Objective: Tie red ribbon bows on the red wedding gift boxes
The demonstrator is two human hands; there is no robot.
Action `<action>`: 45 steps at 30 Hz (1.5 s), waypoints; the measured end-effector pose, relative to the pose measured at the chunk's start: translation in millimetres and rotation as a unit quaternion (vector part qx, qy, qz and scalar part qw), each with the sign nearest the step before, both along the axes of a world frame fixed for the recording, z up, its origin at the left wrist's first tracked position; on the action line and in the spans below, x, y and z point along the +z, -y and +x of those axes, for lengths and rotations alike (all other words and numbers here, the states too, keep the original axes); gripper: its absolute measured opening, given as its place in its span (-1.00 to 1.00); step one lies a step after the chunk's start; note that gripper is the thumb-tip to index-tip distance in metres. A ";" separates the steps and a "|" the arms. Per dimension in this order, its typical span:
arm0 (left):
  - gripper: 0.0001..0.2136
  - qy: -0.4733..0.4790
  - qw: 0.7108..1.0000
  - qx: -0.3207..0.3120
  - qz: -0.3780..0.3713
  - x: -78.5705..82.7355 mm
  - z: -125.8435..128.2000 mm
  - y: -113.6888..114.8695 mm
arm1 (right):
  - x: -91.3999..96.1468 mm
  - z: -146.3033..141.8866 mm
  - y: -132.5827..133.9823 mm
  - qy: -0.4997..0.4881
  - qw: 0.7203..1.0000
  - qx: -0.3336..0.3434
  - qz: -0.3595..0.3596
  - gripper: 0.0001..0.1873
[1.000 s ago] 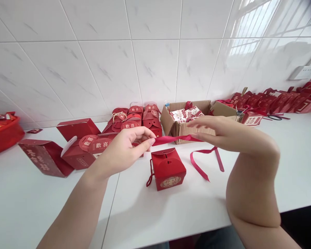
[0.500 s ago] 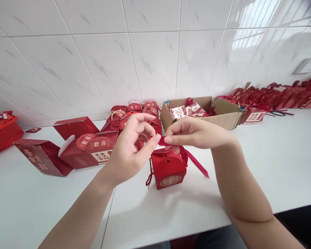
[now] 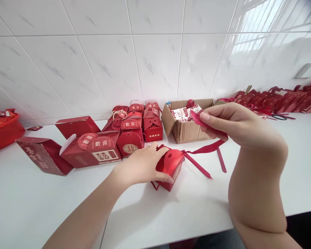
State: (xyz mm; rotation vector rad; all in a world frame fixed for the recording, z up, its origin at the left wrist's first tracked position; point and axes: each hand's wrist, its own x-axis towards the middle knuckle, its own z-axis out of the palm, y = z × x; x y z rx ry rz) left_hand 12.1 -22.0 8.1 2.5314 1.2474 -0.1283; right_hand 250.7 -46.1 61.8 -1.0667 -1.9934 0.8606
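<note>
the fingers (image 3: 160, 152) of the left hand (image 3: 138, 166) were clamped on a small red box (image 3: 172, 160), spread over its top, with the thumb pressed to its near side. the fingers of the right hand (image 3: 224, 121) were held together, thumb against index finger, pinching a dark pink ribbon (image 3: 208, 148) up above the table (image 3: 197, 211). one end of the ribbon poked out to the left of that pinch; from the hand it dipped left to the small red box's right side, where a second length slanted down toward the near right. the box was near the middle of the table, one corner turned to the near side, and a red cord (image 3: 154, 186) showed under the left hand.

far of the box, a cardboard carton (image 3: 195, 134) held red and white printed packets (image 3: 180, 114). to its left a cluster of red boxes (image 3: 131, 133) was packed close, with a longer red box (image 3: 93, 154) beside it. a red basket (image 3: 7, 136) was at the far left. at the far right, red bags (image 3: 274, 98) leaned in a row, scissors (image 3: 280, 117) just nearer.
</note>
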 end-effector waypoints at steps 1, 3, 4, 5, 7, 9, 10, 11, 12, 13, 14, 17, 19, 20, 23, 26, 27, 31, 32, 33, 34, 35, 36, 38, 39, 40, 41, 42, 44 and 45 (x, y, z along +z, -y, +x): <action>-0.26 -0.008 1.000 0.022 0.014 0.7 1.1 4.0 | -0.6 0.6 -0.5 0.023 1.000 -0.007 -0.007 -0.51; -0.25 -0.024 0.998 0.046 0.033 3.7 0.7 11.1 | -3.1 0.3 -5.3 0.098 0.995 -0.006 -0.035 -0.52; -0.28 -0.028 0.998 0.046 0.036 5.8 -0.5 13.7 | -5.2 -0.6 -9.6 0.144 0.988 0.003 -0.053 -0.53; -0.31 -0.030 0.998 0.045 0.034 8.1 -2.2 15.4 | -7.9 -1.9 -14.9 0.192 0.979 0.018 -0.071 -0.54; -0.37 -0.026 0.999 0.041 0.019 12.4 -5.8 16.7 | -14.6 -5.2 -27.2 0.272 0.954 0.061 -0.108 -0.56; -0.41 -0.016 0.999 0.037 0.006 15.1 -8.3 15.7 | -21.7 -9.1 -39.1 0.312 0.932 0.113 -0.144 -0.57; -0.44 -0.009 0.999 0.036 0.009 15.6 -8.7 14.9 | -25.0 -11.1 -44.2 0.318 0.925 0.135 -0.159 -0.58; -0.46 0.000 0.999 0.033 0.017 15.4 -8.6 14.0 | -28.0 -13.1 -48.4 0.318 0.920 0.153 -0.171 -0.58; -0.50 0.011 0.999 0.028 0.028 14.6 -8.0 13.1 | -30.5 -15.1 -51.8 0.316 0.916 0.169 -0.180 -0.59; -0.54 0.022 0.999 0.023 0.039 13.4 -7.1 12.4 | -32.7 -17.0 -54.4 0.313 0.914 0.181 -0.186 -0.60; -0.57 0.031 0.998 0.019 0.047 11.9 -6.0 11.8 | -34.5 -18.9 -56.5 0.310 0.912 0.189 -0.190 -0.61; -0.62 0.029 0.998 0.009 0.061 7.5 -2.7 11.2 | -38.6 -24.2 -60.3 0.306 0.910 0.200 -0.197 -0.63; -0.63 0.022 0.998 0.007 0.066 5.7 -0.9 11.2 | -40.7 -27.5 -61.8 0.304 0.910 0.198 -0.201 -0.65; -0.64 0.021 0.998 0.006 0.067 5.3 -0.1 11.3 | -41.8 -29.1 -62.5 0.302 0.910 0.198 -0.202 -0.66; -0.67 0.020 0.997 0.011 0.068 5.7 1.8 11.3 | -44.9 -33.8 -64.1 0.302 0.910 0.202 -0.200 -0.69; -0.73 0.026 0.998 0.018 0.062 6.6 3.3 10.7 | -47.2 -37.4 -65.6 0.314 0.906 0.207 -0.194 -0.68; -0.75 0.030 0.997 0.020 0.062 6.6 3.7 10.4 | -47.6 -38.1 -65.9 0.318 0.904 0.210 -0.193 -0.67; -0.78 0.054 0.996 0.033 0.069 4.8 5.0 8.2 | -48.3 -39.5 -65.8 0.322 0.902 0.218 -0.187 -0.63; -0.78 0.060 0.995 0.039 0.071 3.9 5.5 7.6 | -48.6 -39.7 -65.6 0.323 0.903 0.216 -0.183 -0.62; -0.79 0.066 0.994 0.044 0.072 3.1 6.1 7.0 | -49.1 -39.9 -65.5 0.326 0.903 0.213 -0.179 -0.62; -0.81 0.071 0.994 0.048 0.072 2.2 6.8 6.4 | -49.8 -40.2 -65.4 0.329 0.904 0.211 -0.173 -0.63; -0.82 0.074 0.993 0.051 0.071 1.4 7.5 6.0 | -50.8 -40.5 -65.5 0.333 0.904 0.208 -0.167 -0.63; -0.83 0.077 0.993 0.053 0.070 0.7 8.4 5.7 | -51.7 -40.8 -65.6 0.336 0.905 0.205 -0.161 -0.64; -0.85 0.079 0.993 0.057 0.065 -0.3 10.0 5.6 | -52.6 -41.6 -64.9 0.345 0.906 0.194 -0.152 -0.66; -0.86 0.080 0.993 0.060 0.063 -0.7 10.5 5.7 | -51.9 -42.2 -63.4 0.354 0.905 0.182 -0.146 -0.66; -0.86 0.082 0.993 0.064 0.063 -0.9 10.8 5.9 | -50.0 -43.1 -60.4 0.367 0.906 0.162 -0.136 -0.67; -0.87 0.087 0.992 0.068 0.064 -0.9 10.7 6.0 | -46.8 -44.6 -55.4 0.378 0.910 0.127 -0.114 -0.68; -0.87 0.094 0.991 0.069 0.064 -0.8 10.2 6.0 | -42.5 -46.7 -47.9 0.385 0.916 0.080 -0.075 -0.71; -0.88 0.113 0.989 0.069 0.063 0.0 8.1 5.8 | -32.7 -53.3 -25.1 0.367 0.929 -0.032 0.037 -0.81; -0.89 0.121 0.989 0.066 0.060 0.9 6.6 5.6 | -29.0 -57.6 -10.3 0.346 0.931 -0.070 0.095 -0.85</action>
